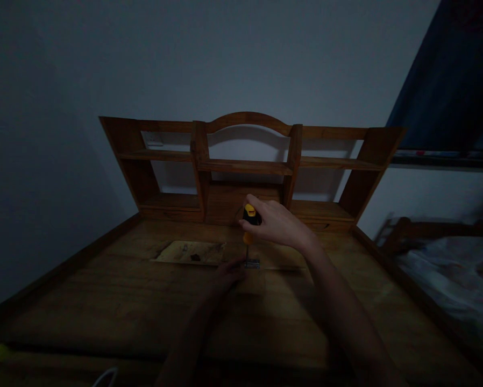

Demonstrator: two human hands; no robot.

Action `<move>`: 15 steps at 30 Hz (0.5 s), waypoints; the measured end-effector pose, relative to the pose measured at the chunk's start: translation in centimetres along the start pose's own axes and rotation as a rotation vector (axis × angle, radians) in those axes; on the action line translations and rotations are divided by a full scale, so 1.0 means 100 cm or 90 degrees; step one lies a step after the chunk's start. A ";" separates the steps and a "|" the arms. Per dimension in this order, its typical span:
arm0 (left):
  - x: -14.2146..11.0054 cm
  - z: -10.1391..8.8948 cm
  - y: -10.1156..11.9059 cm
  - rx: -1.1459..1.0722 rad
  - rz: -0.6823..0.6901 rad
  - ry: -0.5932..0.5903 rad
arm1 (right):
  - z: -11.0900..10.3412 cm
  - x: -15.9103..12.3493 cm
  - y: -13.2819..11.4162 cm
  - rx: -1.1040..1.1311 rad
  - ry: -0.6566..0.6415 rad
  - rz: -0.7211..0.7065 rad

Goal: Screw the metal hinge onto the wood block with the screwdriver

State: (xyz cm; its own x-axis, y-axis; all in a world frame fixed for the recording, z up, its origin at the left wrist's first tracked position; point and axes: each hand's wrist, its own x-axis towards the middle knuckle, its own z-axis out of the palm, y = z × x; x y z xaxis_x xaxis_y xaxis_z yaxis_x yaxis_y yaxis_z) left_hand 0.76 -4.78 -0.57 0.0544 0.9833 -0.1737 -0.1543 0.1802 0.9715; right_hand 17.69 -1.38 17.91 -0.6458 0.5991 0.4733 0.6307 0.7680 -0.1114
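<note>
My right hand [268, 220] is wrapped round the yellow and black handle of a screwdriver [250, 214]. The tool stands nearly upright, its shaft pointing down at a small metal hinge [253, 264] on the wooden desk top [225, 306]. Low at the hinge's left end is my left hand [228, 273], its fingertips closed against the metal close to the screwdriver's tip. Shadow hides much of the left fingers, and the exact contact of tip and screw is too small to make out.
A wooden shelf unit [245, 167] stands along the back of the desk by the wall. Left of the hinge lies a pale, stained rectangular patch [193, 252]. A white cable [106, 375] is at the front left. Plastic-like sheeting [455, 274] lies beyond the right edge.
</note>
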 end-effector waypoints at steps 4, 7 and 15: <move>0.002 -0.001 -0.003 -0.005 -0.018 0.001 | -0.007 -0.002 0.004 0.102 -0.031 -0.040; 0.000 -0.002 -0.001 0.011 -0.011 0.001 | -0.004 0.002 0.006 0.073 -0.011 -0.038; 0.000 -0.004 0.000 0.059 -0.003 -0.002 | -0.001 0.000 0.005 -0.025 0.017 0.003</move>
State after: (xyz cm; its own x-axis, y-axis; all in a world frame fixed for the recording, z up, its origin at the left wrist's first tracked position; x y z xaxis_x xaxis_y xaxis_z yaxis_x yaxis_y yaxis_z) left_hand 0.40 -4.77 -0.60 0.0577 0.9824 -0.1777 -0.0624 0.1812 0.9815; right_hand 18.06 -0.97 17.95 -0.6316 0.5963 0.4954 0.6504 0.7554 -0.0800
